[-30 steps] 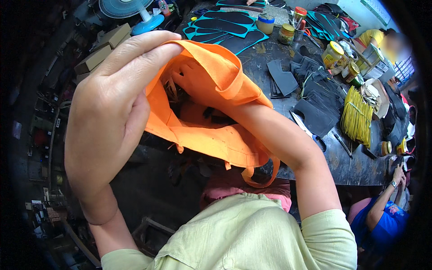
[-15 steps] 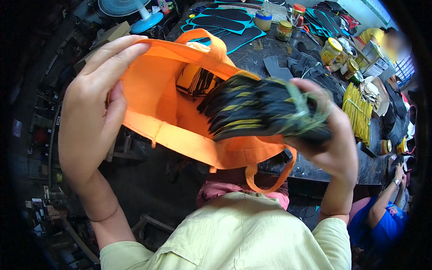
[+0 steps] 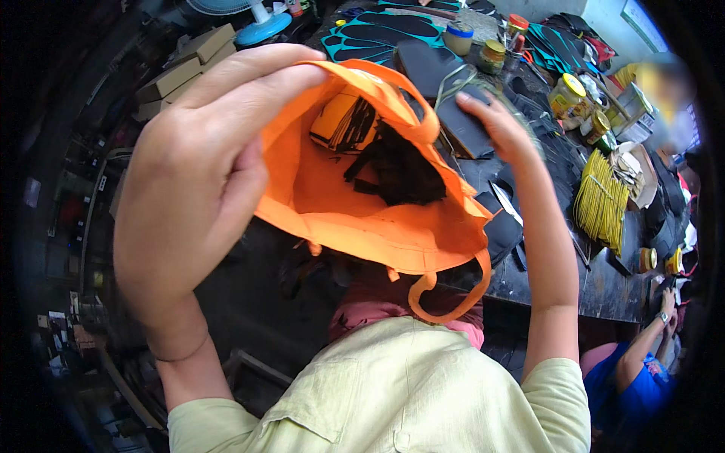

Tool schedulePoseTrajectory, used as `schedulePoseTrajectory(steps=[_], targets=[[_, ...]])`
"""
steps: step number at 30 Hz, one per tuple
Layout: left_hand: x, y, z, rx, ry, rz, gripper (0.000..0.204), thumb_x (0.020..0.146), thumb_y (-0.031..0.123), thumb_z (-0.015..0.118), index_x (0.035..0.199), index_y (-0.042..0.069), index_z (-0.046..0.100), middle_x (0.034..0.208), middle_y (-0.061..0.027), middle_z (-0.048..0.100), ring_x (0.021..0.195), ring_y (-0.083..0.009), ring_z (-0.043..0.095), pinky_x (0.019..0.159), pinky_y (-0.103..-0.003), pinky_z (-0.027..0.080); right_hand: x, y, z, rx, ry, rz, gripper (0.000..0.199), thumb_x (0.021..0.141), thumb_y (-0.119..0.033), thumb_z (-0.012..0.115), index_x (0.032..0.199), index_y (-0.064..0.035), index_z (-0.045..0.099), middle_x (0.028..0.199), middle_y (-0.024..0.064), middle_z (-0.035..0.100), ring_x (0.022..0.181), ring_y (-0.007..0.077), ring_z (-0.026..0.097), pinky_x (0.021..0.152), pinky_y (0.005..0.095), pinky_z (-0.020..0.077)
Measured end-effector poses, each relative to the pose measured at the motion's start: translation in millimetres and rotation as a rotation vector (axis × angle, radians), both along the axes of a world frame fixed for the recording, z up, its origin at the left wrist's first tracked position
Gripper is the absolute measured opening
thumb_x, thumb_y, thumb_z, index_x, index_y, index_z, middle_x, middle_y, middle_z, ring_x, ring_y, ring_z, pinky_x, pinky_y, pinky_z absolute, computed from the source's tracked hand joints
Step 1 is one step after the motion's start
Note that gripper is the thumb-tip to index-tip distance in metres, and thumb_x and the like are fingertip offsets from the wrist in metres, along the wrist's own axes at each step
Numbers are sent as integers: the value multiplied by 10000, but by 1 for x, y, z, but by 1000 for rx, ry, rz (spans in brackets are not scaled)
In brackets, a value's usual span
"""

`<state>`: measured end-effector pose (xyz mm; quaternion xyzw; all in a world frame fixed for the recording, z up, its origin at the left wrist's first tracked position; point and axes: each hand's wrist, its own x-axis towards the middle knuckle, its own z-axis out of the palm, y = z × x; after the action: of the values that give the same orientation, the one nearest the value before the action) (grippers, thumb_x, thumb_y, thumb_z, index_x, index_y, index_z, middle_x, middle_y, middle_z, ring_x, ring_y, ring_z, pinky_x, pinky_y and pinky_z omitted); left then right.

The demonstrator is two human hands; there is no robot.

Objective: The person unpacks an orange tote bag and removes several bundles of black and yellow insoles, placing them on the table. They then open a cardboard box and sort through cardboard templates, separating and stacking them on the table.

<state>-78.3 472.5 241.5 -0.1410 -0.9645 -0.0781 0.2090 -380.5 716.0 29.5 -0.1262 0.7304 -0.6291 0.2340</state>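
Nearest the camera, the left hand (image 3: 200,189) fills the left half of the view, fingers curled over the near rim of an orange bag (image 3: 362,204) and thumb pressed against the cloth, so its grip is closed on the bag's edge and holds the mouth open. The bag hangs in the air above a dark tabletop (image 3: 596,279), tilted so its inside faces the camera; one loop handle (image 3: 445,291) dangles below its lower edge, another arches over the far rim. Inside lie a yellow and black bundle (image 3: 343,121) near the top and a heap of black strips (image 3: 400,170) beside it toward the middle. Just past the bag's far rim, the right hand (image 3: 502,128) reaches over the tabletop with fingers loosely spread, its grip open, fingertips at a flat dark piece (image 3: 461,124); whether they press on it cannot be told. Beyond, to the right, a bundle of yellow sticks (image 3: 600,204) lies on the tabletop, with yellow-lidded jars (image 3: 570,94) farther back. At the far end lie teal-edged black cutouts (image 3: 377,30), and a blue fan (image 3: 257,19) stands past cardboard boxes (image 3: 185,72). At the lower right sits another person in a blue top (image 3: 623,381).
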Motion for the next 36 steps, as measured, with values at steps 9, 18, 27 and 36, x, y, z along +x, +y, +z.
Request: schedulePoseTrajectory(steps=[9,18,27,36], targets=[[-16,-16,-6,-106,149,-49,643,831,-188,470,1382,42,707,1373,-149,716,1031,-250,744,712,-267,530,6,2,-26,516,726,43,876,939,-578,756,1568,-22,506,1430,341,623,1319,417,650,1081,488,525],[-2,-25,-11,75,198,-66,712,765,-149,544,1436,53,662,1333,-108,734,787,-137,572,673,-265,451,147,28,77,390,903,282,904,734,-415,960,1472,-64,574,1317,145,680,1156,233,680,930,395,551],[3,-14,-24,138,202,-214,475,795,-170,639,1215,30,736,1281,-130,729,873,-139,684,723,-258,489,188,-68,64,261,874,341,318,987,43,546,1286,7,649,1146,195,701,1091,373,700,965,441,564],[-22,-16,-10,-76,281,-251,335,821,-213,548,982,-10,760,1174,-161,714,957,-239,741,831,-281,551,87,-122,53,-594,-44,661,428,1116,-177,581,1524,-49,556,1456,140,654,1295,252,683,1091,359,580]])
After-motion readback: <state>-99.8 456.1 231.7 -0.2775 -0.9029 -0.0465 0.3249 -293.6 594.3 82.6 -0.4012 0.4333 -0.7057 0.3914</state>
